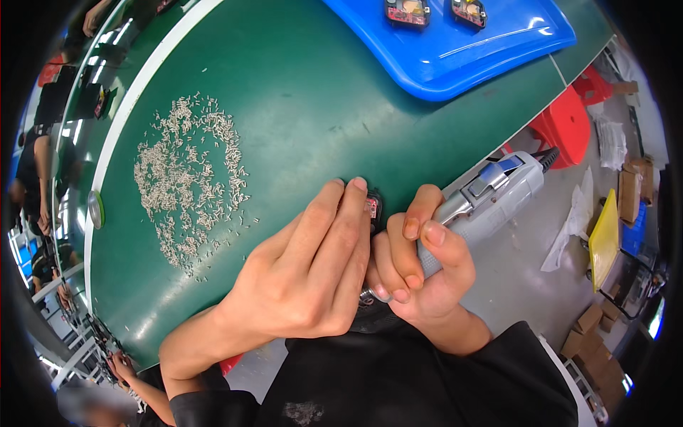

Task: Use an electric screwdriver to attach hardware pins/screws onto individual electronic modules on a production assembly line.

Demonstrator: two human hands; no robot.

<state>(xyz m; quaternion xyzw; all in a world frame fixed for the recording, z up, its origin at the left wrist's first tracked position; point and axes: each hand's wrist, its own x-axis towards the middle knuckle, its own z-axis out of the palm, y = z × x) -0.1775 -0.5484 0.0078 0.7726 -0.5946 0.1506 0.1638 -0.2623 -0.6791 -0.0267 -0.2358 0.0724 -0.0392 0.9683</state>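
Observation:
My right hand point(434, 263) is wrapped round a grey electric screwdriver point(509, 188) with a blue-and-silver lever and a cable at its back end. The tool lies slantwise, its front end pointing down and left toward my body. My left hand point(306, 263) is closed, fingers pressed together, over a small black casing with a red circuit board point(373, 205). Only the far right part of this casing shows; the rest is hidden under my fingers. The two hands nearly touch. A loose spread of tiny silver screws point(188, 178) lies left of my left hand.
A blue tray point(441, 82) at the far side holds two similar open casings point(408, 12). A green-rimmed roll point(96, 209) sits by the table's left edge. Beyond the green table point(306, 121) are a red stool point(565, 128), cardboard boxes and other people at left.

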